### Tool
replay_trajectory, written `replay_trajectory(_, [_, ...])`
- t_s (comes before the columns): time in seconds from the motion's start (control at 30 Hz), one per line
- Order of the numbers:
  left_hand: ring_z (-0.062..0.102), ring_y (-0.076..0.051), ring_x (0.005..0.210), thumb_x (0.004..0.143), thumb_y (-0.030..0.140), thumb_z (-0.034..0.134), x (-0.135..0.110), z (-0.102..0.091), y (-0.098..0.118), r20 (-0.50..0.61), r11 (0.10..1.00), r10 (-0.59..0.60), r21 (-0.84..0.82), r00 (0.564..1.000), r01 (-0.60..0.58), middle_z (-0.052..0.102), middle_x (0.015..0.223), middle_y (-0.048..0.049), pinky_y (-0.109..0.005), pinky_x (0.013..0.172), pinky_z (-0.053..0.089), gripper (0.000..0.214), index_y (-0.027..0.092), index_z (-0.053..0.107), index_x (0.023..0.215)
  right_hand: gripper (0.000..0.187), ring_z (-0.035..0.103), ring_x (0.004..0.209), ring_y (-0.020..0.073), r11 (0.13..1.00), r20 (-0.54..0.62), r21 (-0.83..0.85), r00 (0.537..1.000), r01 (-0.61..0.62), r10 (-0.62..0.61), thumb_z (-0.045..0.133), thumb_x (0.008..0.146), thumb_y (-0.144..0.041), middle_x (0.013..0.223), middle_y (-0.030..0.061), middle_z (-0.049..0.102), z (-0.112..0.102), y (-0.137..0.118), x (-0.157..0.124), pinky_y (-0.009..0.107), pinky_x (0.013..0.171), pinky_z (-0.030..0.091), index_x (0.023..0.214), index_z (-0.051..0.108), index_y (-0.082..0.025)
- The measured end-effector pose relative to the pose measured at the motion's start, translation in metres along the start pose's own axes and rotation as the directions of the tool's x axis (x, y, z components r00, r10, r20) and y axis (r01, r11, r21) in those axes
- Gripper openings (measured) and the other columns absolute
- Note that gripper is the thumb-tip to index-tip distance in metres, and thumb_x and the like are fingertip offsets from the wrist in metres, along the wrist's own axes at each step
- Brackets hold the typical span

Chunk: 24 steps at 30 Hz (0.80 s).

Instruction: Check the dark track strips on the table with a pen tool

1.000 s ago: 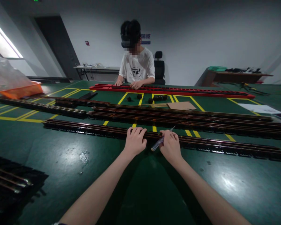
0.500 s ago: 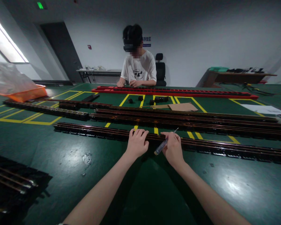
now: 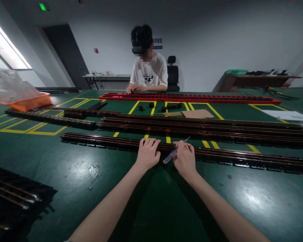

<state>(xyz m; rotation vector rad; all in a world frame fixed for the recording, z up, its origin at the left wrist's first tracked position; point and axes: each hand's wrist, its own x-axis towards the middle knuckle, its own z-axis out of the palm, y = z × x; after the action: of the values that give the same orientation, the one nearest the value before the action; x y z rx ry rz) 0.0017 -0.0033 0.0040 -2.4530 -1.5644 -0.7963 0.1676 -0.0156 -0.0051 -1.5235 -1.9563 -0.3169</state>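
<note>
A long black rail with copper-coloured strips lies across the green table in front of me. My left hand grips it from above, its fingers curled over the far side and the thumb on the near side. Just to the right, my right hand is closed around a screwdriver with a clear handle. The handle points down towards me, and the thin metal shaft slants up past the fingers. That hand is also over the rail; whether its fingertips touch the strips is hidden.
More black rails lie behind, and another bundle is at the near left. Cardboard, small black parts and an orange tray sit farther off. Across the table a person works at a red fixture.
My right hand has shifted slightly left, bringing the screwdriver closer to my left hand and tilting its handle flatter. My left hand stays on the rail.
</note>
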Motion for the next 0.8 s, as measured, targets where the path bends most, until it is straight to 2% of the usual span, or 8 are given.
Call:
replay_trajectory(0.13, [0.053, -0.023, 0.109, 0.076, 0.017, 0.044, 0.000, 0.000, 0.000, 0.005, 1.000, -0.007, 0.004, 1.000, 0.007, 0.063, 0.111, -0.0077, -0.046, 0.104, 0.027, 0.039, 0.019, 0.057, 0.112, 0.033, 0.059, 0.085, 0.0259, 0.993, -0.054, 0.044, 0.993, -0.107, 0.109, 0.042, 0.061, 0.000, 0.084, 0.0088, 0.065, -0.003, 0.006, -0.001, 0.040, 0.085, 0.035, 0.089, 0.044, -0.018])
replay_trajectory(0.2, [0.053, -0.023, 0.109, 0.076, 0.017, 0.044, 0.000, 0.000, 0.000, 0.007, 1.000, -0.005, 0.007, 1.000, 0.005, 0.063, 0.111, -0.0075, -0.046, 0.104, 0.027, 0.038, 0.019, 0.057, 0.112, 0.034, 0.059, 0.085, 0.0258, 0.993, -0.074, 0.101, 0.995, -0.067, 0.074, 0.042, 0.059, 0.000, 0.086, 0.0092, 0.065, -0.004, 0.007, -0.002, 0.040, 0.084, 0.036, 0.088, 0.043, -0.019])
replay_trajectory(0.33, [0.053, -0.023, 0.108, 0.076, 0.017, 0.044, -0.001, 0.001, 0.000, 0.008, 1.000, -0.001, 0.015, 1.000, 0.001, 0.063, 0.111, -0.0079, -0.046, 0.103, 0.028, 0.038, 0.019, 0.058, 0.112, 0.035, 0.057, 0.088, 0.0256, 0.978, -0.061, 0.183, 0.994, 0.096, -0.087, 0.044, 0.060, -0.003, 0.090, 0.0097, 0.064, -0.005, 0.002, -0.002, 0.039, 0.084, 0.037, 0.091, 0.044, -0.018])
replay_trajectory(0.4, [0.053, -0.023, 0.108, 0.076, 0.017, 0.044, -0.001, 0.001, 0.000, 0.013, 1.000, -0.002, 0.019, 1.000, 0.002, 0.063, 0.111, -0.0082, -0.045, 0.102, 0.029, 0.039, 0.018, 0.058, 0.112, 0.034, 0.057, 0.088, 0.0265, 0.983, -0.038, 0.148, 0.993, 0.112, -0.108, 0.045, 0.063, -0.004, 0.089, 0.0100, 0.064, -0.003, 0.000, -0.001, 0.039, 0.084, 0.037, 0.095, 0.045, -0.018])
replay_trajectory(0.6, [0.053, -0.023, 0.108, 0.076, 0.017, 0.044, 0.000, -0.001, 0.001, 0.016, 1.000, -0.010, 0.013, 1.000, 0.009, 0.063, 0.112, -0.0081, -0.044, 0.102, 0.029, 0.039, 0.018, 0.057, 0.113, 0.026, 0.057, 0.086, 0.0272, 0.999, 0.048, -0.007, 0.998, 0.044, -0.043, 0.047, 0.070, -0.005, 0.085, 0.0113, 0.064, 0.000, -0.002, 0.000, 0.040, 0.085, 0.035, 0.094, 0.047, -0.015])
replay_trajectory(0.8, [0.053, -0.023, 0.108, 0.074, 0.017, 0.046, 0.000, -0.001, 0.001, 0.011, 1.000, -0.002, 0.012, 1.000, 0.002, 0.062, 0.111, -0.0085, -0.044, 0.102, 0.029, 0.041, 0.017, 0.057, 0.113, 0.025, 0.059, 0.087, 0.0256, 0.999, 0.007, -0.039, 1.000, -0.026, 0.027, 0.043, 0.071, -0.001, 0.083, 0.0095, 0.065, -0.002, -0.009, 0.001, 0.042, 0.093, 0.030, 0.091, 0.047, -0.016])
